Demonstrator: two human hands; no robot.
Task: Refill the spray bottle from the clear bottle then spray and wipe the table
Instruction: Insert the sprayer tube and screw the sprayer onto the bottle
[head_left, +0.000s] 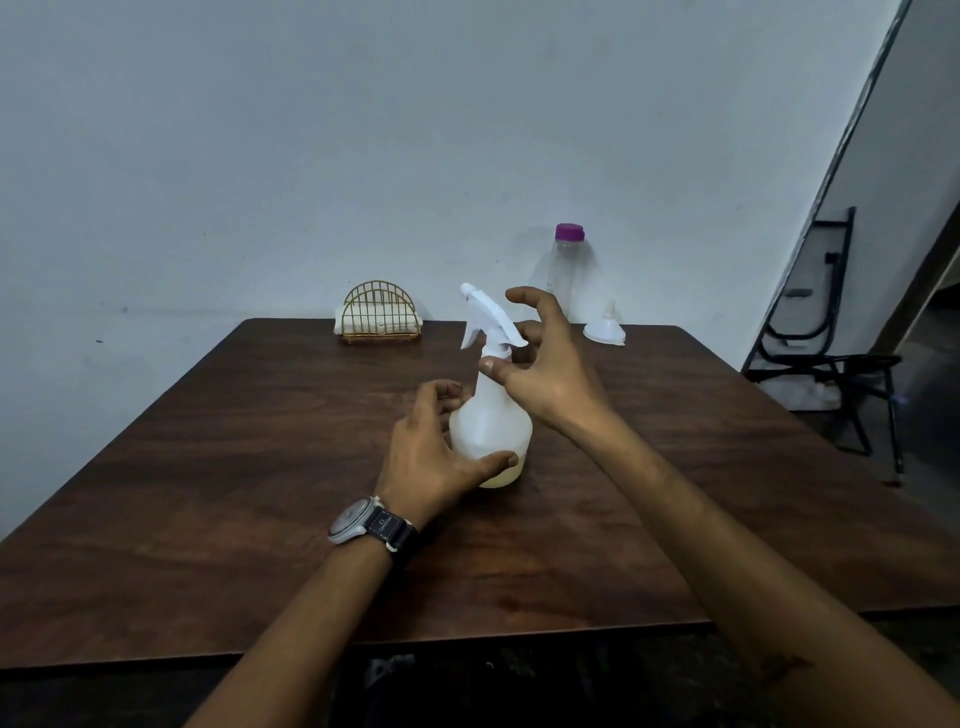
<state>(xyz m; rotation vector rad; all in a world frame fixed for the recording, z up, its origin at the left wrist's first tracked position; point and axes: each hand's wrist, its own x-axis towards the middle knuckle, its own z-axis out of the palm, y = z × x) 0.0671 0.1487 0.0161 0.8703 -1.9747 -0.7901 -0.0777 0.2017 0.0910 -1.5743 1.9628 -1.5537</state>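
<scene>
Curled round the lower body of the spray bottle, the left hand holds it upright on the table; the right hand arches over its neck, thumb at the collar, whether pinching cannot be told. Far edge: napkin holder, funnel, clear bottle

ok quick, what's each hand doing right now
left hand: grips the spray bottle low on its body
right hand: open, fingers spread around the spray head, no grip on it
</scene>
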